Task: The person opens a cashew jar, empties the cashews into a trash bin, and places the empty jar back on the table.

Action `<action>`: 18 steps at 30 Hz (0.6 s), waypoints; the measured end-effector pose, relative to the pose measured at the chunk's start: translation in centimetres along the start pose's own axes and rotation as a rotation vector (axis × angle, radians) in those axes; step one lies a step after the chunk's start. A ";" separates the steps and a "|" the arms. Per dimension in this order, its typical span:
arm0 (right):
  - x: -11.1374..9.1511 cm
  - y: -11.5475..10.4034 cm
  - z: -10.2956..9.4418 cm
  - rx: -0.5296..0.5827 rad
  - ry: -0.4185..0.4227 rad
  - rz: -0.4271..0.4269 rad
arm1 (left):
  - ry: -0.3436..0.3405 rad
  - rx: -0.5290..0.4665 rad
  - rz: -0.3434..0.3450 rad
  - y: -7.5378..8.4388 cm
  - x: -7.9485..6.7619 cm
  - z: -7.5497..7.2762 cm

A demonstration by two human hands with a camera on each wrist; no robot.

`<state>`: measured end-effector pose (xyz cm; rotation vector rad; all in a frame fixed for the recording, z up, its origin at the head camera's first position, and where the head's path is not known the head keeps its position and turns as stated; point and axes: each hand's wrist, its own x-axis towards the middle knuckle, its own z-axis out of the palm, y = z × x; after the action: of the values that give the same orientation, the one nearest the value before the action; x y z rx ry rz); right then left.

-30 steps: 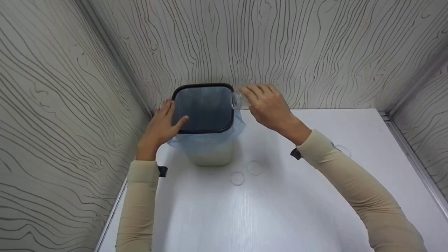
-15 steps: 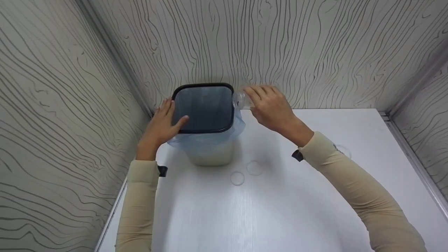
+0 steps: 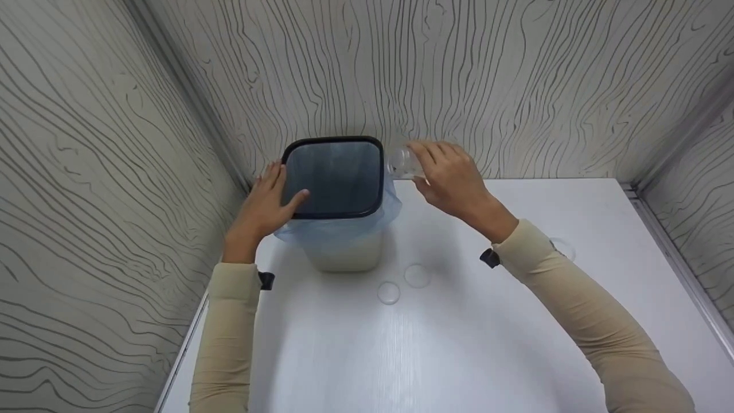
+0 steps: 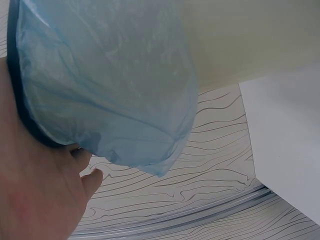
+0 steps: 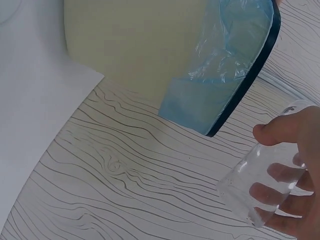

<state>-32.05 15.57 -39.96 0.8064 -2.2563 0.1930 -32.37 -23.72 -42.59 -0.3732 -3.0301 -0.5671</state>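
In the head view a pale trash bin [image 3: 344,258] with a black rim [image 3: 338,215] stands near the back wall, lined with a blue plastic bag [image 3: 338,229]. My left hand [image 3: 262,203] holds the bin's left rim, thumb over the edge and fingers along the outside. Just right of the rim, my right hand [image 3: 453,178] grips a clear plastic cup [image 3: 404,163] lying sideways in the fingers. Small dark specks show at the cup. In the right wrist view the cup [image 5: 265,175] is apart from the bin, with fingers seen through its wall.
Two clear round discs or rings [image 3: 389,292] lie on the white table [image 3: 355,355] in front of the bin. Another faint clear ring [image 3: 563,248] is partly behind the right sleeve. Wood-patterned walls [image 3: 459,69] enclose the table at the back and sides.
My right hand has drawn the cup a little to the right, away from the bin's rim. The left hand and the bin have stayed in place.
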 end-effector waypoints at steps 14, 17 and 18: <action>-0.9 0.6 0.1 0.085 -0.022 0.100 | -0.003 0.006 0.000 0.1 -0.1 0.0; -1.1 0.7 0.1 0.104 -0.007 0.110 | -0.008 0.003 -0.006 0.1 -0.1 0.0; -1.1 0.8 0.1 0.111 -0.003 0.114 | -0.010 0.001 -0.008 0.1 -0.1 -0.1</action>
<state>-31.99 16.65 -40.72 0.7360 -2.3125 0.3729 -32.25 -23.73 -42.53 -0.3657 -3.0427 -0.5664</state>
